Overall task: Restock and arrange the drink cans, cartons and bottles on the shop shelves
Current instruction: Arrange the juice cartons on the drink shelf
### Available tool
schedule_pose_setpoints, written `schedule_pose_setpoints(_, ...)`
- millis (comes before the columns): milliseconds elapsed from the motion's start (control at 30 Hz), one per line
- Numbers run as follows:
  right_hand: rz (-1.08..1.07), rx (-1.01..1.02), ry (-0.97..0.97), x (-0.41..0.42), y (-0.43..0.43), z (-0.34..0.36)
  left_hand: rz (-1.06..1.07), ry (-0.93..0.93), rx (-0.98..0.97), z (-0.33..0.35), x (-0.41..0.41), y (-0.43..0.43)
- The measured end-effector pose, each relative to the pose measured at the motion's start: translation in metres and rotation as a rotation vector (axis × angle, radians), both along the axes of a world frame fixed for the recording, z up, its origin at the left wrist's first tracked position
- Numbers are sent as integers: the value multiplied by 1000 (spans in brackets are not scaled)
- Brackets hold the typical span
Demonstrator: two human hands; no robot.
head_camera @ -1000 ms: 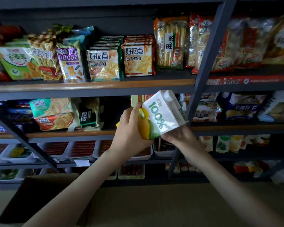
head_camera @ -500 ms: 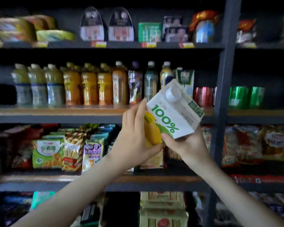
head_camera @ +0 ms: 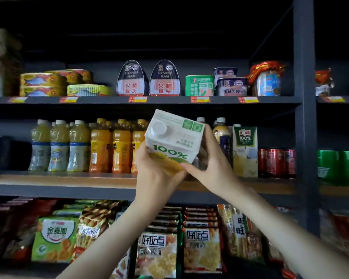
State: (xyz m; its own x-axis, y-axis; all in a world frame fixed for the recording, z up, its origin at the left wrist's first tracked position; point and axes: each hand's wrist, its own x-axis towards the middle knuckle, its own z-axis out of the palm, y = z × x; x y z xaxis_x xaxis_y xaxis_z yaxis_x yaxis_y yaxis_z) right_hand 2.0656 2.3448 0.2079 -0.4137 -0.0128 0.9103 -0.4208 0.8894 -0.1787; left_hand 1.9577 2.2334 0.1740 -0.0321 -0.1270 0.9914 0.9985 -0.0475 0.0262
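A white juice carton (head_camera: 173,139) with a round cap and "100%" in green is tilted, its top leaning toward me, in front of the drinks shelf (head_camera: 69,181). My left hand (head_camera: 157,174) grips its lower left side. My right hand (head_camera: 212,164) holds its right side and bottom. Behind it stand yellow drink bottles (head_camera: 58,146) and orange drink bottles (head_camera: 111,146). To the right stands a matching juice carton (head_camera: 245,152), then red cans (head_camera: 276,163) and green cans (head_camera: 338,166).
A dark upright post (head_camera: 305,117) divides the shelf bays. Tinned fish and canned ham (head_camera: 149,79) fill the shelf above. Snack packets (head_camera: 157,252) crowd the shelf below.
The view has swung up from the snack shelves to the drinks shelf. Both hands have raised the carton with it and tipped its capped top toward me.
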Motion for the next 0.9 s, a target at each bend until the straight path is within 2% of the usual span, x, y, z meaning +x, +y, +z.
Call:
schedule_pose_setpoints(100,13,-10,0,-15,12,9,72,0,-41,8,-11,3)
schedule_pose_setpoints(200,114,-40,15,-22,14,22,155,-37,-72,18,-17,5)
schedule_pose_setpoints(433,234,27,70,-34,7,39,135,-59,-32,29,-29,5)
schedule_pose_setpoints(733,130,-226,-97,-80,25,27,152,-261,-308,20,-64,14)
schedule_pose_setpoints(900,10,-179,-251,-103,12,40,168,-397,-344,32,-82,15)
